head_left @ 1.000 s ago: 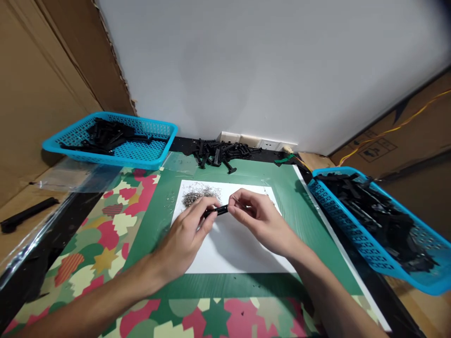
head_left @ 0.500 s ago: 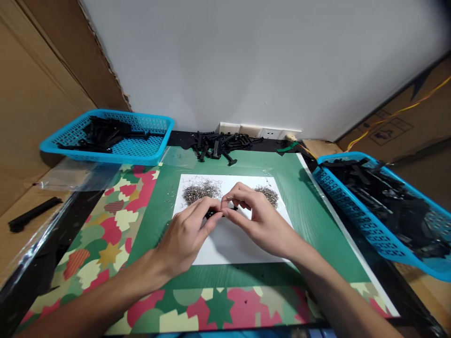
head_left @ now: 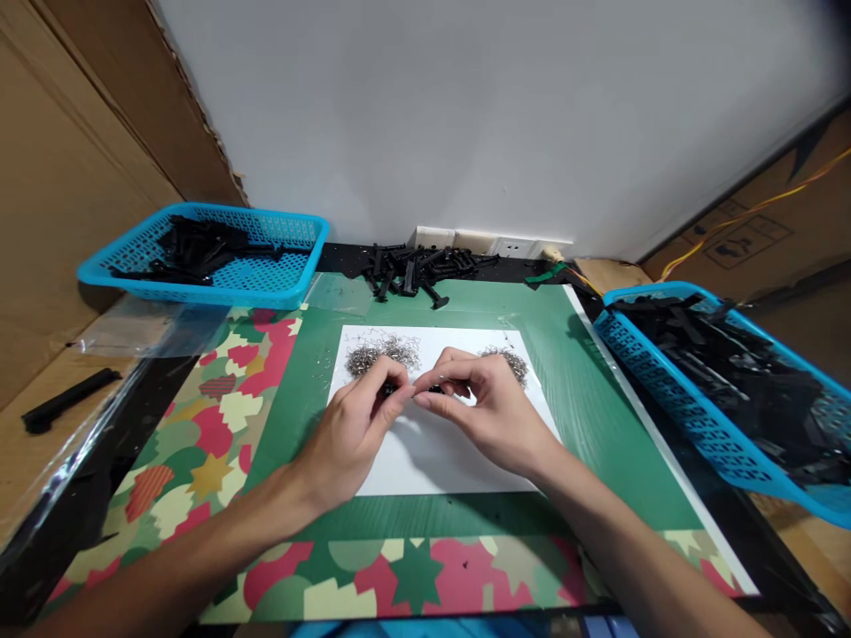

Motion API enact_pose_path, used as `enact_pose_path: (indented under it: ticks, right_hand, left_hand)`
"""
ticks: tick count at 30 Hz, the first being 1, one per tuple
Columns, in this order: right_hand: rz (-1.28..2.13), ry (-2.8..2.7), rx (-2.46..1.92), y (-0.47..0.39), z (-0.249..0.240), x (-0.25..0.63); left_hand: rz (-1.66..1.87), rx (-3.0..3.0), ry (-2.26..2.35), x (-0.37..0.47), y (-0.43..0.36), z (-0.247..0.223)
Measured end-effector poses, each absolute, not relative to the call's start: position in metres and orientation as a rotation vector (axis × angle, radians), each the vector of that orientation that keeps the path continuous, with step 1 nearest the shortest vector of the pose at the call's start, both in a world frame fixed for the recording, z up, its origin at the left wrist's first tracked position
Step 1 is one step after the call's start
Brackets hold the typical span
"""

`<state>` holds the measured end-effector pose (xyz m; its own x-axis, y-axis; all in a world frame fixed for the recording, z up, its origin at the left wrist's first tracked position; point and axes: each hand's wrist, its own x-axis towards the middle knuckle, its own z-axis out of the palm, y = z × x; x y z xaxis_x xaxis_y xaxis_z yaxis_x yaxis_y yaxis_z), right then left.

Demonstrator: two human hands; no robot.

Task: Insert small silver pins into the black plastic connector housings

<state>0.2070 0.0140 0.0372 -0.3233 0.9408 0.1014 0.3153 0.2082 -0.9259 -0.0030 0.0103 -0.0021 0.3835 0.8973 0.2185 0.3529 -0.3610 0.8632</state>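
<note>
My left hand [head_left: 355,425] and my right hand [head_left: 488,408] meet fingertip to fingertip above the white sheet [head_left: 439,461]. Between them is a small black plastic part [head_left: 435,389], mostly covered by the fingers. The left thumb and fingers are pinched on its left end. On the right, thumb and index finger come together at the same spot, but whatever they pinch is too small to make out. Just behind the left hand lies a pile of small metal springs or wire clips [head_left: 382,353]. A second such pile [head_left: 506,365] is partly hidden behind the right hand.
A blue basket [head_left: 266,297] of black parts stands at the back left, another blue basket [head_left: 705,447] at the right. Loose black parts [head_left: 425,268] lie by the wall near the sockets [head_left: 515,248]. One long black part [head_left: 70,400] lies far left.
The fingertips have shifted slightly left along the black part. My right index finger is straighter and lies lower, less arched than before. The camera view has moved a little.
</note>
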Motion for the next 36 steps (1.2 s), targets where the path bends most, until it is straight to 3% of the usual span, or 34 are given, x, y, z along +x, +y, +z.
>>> enact_pose_path:
  ticks: [16, 25, 36]
  right_hand:
    - [1.034, -1.606, -1.235, 0.014, 0.030, 0.203]
    - [0.646, -1.637, -1.282, 0.011, 0.031, 0.207]
    - [0.313, -1.878, -1.086, 0.001, 0.027, 0.201]
  left_hand:
    - [0.894, 1.885, 1.072, -0.001, 0.009, 0.000]
    - [0.955, 1.620, 1.029, -0.002, 0.016, 0.001]
    - [1.268, 1.611, 0.988, 0.001, 0.013, -0.003]
